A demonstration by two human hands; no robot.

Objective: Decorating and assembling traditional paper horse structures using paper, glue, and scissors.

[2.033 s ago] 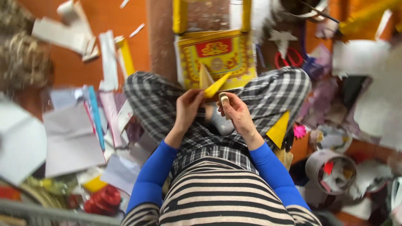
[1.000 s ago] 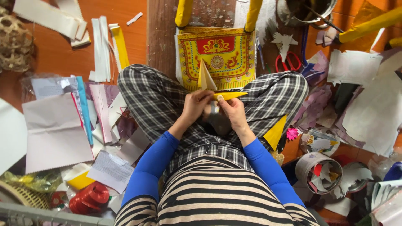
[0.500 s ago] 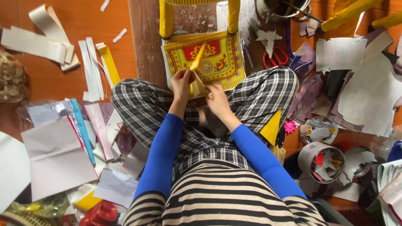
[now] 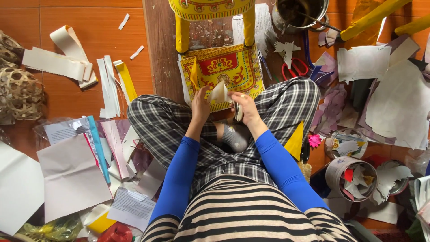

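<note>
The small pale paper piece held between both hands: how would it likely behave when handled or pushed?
The paper piece looks thin and folded, so probably light and floppy. Pinched by the left hand and right hand, it likely creases easily. Pushed, it would probably slide, not roll.

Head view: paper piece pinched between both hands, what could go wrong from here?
The left hand and right hand pinch the pale paper piece only at its edges, so it might crease or tear. Red-handled scissors lie beside the right knee amid loose scraps; a blind reach could meet the blades.
</note>
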